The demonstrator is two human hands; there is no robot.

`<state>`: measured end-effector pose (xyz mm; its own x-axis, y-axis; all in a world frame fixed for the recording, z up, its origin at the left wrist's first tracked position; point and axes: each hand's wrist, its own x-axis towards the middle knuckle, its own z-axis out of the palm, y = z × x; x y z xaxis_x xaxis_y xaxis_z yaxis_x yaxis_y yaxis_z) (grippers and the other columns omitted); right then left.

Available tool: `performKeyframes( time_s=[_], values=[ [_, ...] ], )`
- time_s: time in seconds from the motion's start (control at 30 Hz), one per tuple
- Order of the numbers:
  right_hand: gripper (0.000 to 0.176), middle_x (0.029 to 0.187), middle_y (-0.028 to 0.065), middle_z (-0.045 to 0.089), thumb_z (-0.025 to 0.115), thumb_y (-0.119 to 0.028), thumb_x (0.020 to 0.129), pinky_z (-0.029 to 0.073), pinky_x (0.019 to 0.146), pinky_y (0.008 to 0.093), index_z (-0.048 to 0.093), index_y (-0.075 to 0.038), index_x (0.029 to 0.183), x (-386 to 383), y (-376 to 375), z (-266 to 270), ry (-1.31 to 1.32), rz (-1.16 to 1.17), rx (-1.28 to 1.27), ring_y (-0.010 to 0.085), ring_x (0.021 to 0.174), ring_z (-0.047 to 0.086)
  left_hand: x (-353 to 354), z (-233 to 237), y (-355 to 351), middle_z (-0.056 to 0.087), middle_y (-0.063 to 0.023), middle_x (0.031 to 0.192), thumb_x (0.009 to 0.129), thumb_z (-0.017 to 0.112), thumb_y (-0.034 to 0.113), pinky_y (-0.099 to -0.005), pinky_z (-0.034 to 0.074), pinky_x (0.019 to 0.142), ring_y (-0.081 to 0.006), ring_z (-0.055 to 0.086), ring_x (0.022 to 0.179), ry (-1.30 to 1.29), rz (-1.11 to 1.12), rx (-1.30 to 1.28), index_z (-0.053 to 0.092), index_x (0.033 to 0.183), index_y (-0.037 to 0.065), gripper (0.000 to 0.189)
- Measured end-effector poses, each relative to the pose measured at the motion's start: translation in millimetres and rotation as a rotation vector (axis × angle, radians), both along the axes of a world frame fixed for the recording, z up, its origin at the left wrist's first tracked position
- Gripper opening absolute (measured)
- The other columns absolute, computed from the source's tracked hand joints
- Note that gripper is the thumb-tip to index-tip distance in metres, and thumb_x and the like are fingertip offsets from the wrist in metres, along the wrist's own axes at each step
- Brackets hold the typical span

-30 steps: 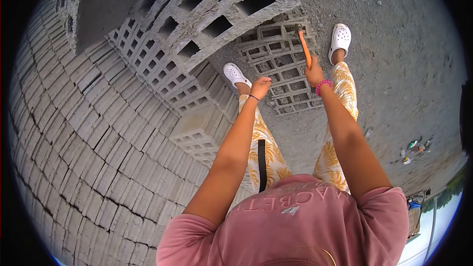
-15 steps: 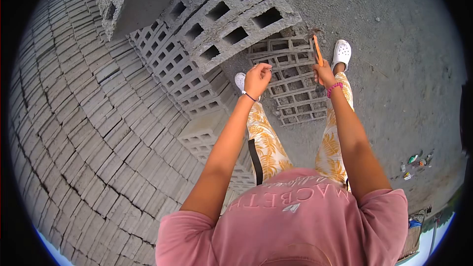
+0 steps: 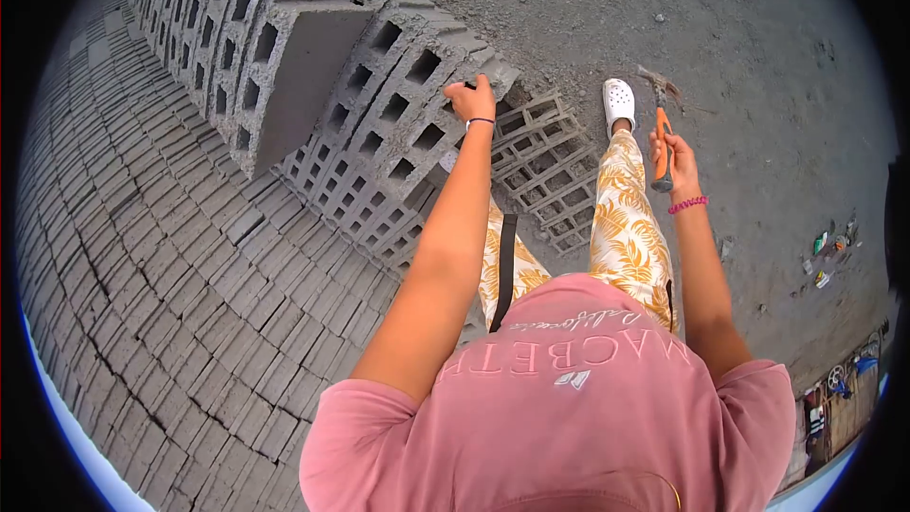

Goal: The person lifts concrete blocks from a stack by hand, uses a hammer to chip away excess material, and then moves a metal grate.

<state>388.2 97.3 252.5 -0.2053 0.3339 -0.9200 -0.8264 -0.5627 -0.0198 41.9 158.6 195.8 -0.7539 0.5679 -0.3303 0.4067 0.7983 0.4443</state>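
Note:
My left hand (image 3: 471, 100), its fingers bent, is at the near face of an upright hollow concrete block (image 3: 417, 114), overlapping one of its holes. What its fingers hold, if anything, is hidden. My right hand (image 3: 675, 163) is wrapped round the orange and black handle of a hammer (image 3: 662, 137), whose metal head points away from me. Low on the ground between my hands lies a group of hollow blocks (image 3: 545, 166), their openings facing up. Another large block (image 3: 308, 76) leans in the stack at the upper left.
Rows of stacked blocks (image 3: 190, 256) fill the left side. My white shoe (image 3: 619, 102) stands on the gravel ground (image 3: 758, 85) beside the low blocks. Small litter (image 3: 827, 256) lies at the right. Various objects (image 3: 839, 389) stand at the lower right edge.
My left hand has moved up and left onto the upright block. My right hand has moved right with the hammer, away from the low blocks. The view has shifted.

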Motion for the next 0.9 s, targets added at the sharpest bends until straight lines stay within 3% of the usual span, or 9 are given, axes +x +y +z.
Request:
performKeyframes(
  time_s=[0.07, 0.17, 0.3, 0.4, 0.53, 0.67, 0.7, 0.77, 0.9],
  values=[
    [0.014, 0.070, 0.0070, 0.049, 0.042, -0.008, 0.080, 0.044, 0.046, 0.0203, 0.044, 0.003, 0.088, 22.9, -20.6, 12.0, 0.093, -0.112, 0.122, 0.0102, 0.052, 0.047, -3.4, -1.7, -11.7, 0.053, -0.0269, 0.089, 0.069, 0.057, 0.035, -0.0428, 0.041, 0.076, -0.0389, 0.053, 0.086, -0.047, -0.066, -0.076, 0.036, 0.100, -0.007, 0.056],
    [0.013, 0.071, 0.0068, 0.047, 0.045, -0.005, 0.078, 0.043, 0.045, 0.0212, 0.043, 0.003, 0.088, 18.3, -35.4, 52.1, -0.016, -0.277, 0.153, 0.0097, 0.051, 0.044, -12.4, 14.9, -12.8, 0.051, -0.0316, 0.097, 0.072, 0.051, 0.042, -0.0440, 0.039, 0.081, -0.0405, 0.052, 0.092, -0.204, -0.178, -0.247, 0.039, 0.105, -0.012, 0.065],
    [0.005, 0.063, 0.0049, 0.045, 0.046, -0.001, 0.077, 0.040, 0.041, 0.0186, 0.041, 0.001, 0.079, 2.0, -26.1, 30.7, -0.198, -0.320, 0.086, 0.0086, 0.045, 0.042, -17.7, -0.9, 7.8, 0.054, -0.0261, 0.100, 0.064, 0.054, 0.052, -0.0422, 0.039, 0.082, -0.0379, 0.052, 0.093, -0.262, -0.192, -0.338, 0.053, 0.097, -0.008, 0.068],
    [0.008, 0.055, 0.0017, 0.042, 0.046, -0.002, 0.076, 0.039, 0.041, 0.0198, 0.040, -0.004, 0.072, 0.0, 8.5, -2.4, -0.153, -0.094, 0.011, 0.0081, 0.044, 0.040, -13.3, -14.9, 25.2, 0.053, -0.0282, 0.101, 0.059, 0.063, 0.047, -0.0376, 0.038, 0.084, -0.0369, 0.051, 0.096, -0.435, 0.172, -0.351, 0.053, 0.094, -0.013, 0.070],
    [0.006, 0.056, 0.0015, 0.045, 0.047, -0.003, 0.075, 0.039, 0.038, 0.0215, 0.042, -0.005, 0.077, -15.9, 68.6, -34.2, -0.276, 0.542, 0.012, 0.0086, 0.042, 0.042, 8.0, -12.6, 28.3, 0.056, -0.0235, 0.096, 0.054, 0.067, 0.039, -0.0400, 0.039, 0.081, -0.0344, 0.052, 0.093, -0.199, 0.249, -0.450, 0.057, 0.086, -0.008, 0.058],
    [0.023, 0.060, 0.0035, 0.047, 0.049, -0.003, 0.075, 0.039, 0.035, 0.0236, 0.041, -0.001, 0.097, -60.9, 125.3, -41.3, -0.330, 0.949, 0.081, 0.0094, 0.043, 0.044, -1.8, -40.7, 15.0, 0.060, -0.0230, 0.080, 0.048, 0.070, 0.031, -0.0367, 0.043, 0.075, -0.0334, 0.057, 0.080, -0.264, 0.322, -0.346, 0.057, 0.072, -0.007, 0.047],
    [0.028, 0.061, 0.0037, 0.047, 0.049, -0.004, 0.075, 0.039, 0.035, 0.0238, 0.040, -0.001, 0.101, -68.1, 141.1, -45.5, -0.373, 1.119, 0.130, 0.0093, 0.043, 0.044, -2.2, -41.3, 14.7, 0.059, -0.0228, 0.071, 0.048, 0.069, 0.030, -0.0370, 0.044, 0.067, -0.0321, 0.058, 0.067, -0.242, 0.310, -0.334, 0.057, 0.068, -0.007, 0.043],
    [0.037, 0.062, 0.0042, 0.046, 0.049, -0.005, 0.076, 0.039, 0.035, 0.0240, 0.037, -0.001, 0.110, -77.1, 170.3, -51.5, -0.459, 1.473, 0.235, 0.0090, 0.043, 0.043, -0.1, -29.2, 19.9, 0.055, -0.0140, 0.066, 0.047, 0.070, 0.022, -0.0337, 0.042, 0.059, -0.0229, 0.051, 0.060, -0.279, 0.328, -0.311, 0.051, 0.063, -0.006, 0.037],
    [0.046, 0.063, 0.0038, 0.045, 0.047, -0.009, 0.078, 0.039, 0.036, 0.0248, 0.030, -0.006, 0.121, -89.1, 196.0, -63.6, -0.413, 1.300, 0.314, 0.0092, 0.043, 0.043, -5.5, 3.9, 7.4, 0.052, -0.0081, 0.062, 0.049, 0.070, 0.013, -0.0304, 0.041, 0.053, -0.0171, 0.047, 0.055, -0.416, 0.430, -0.085, 0.048, 0.065, -0.004, 0.032]
  ],
)
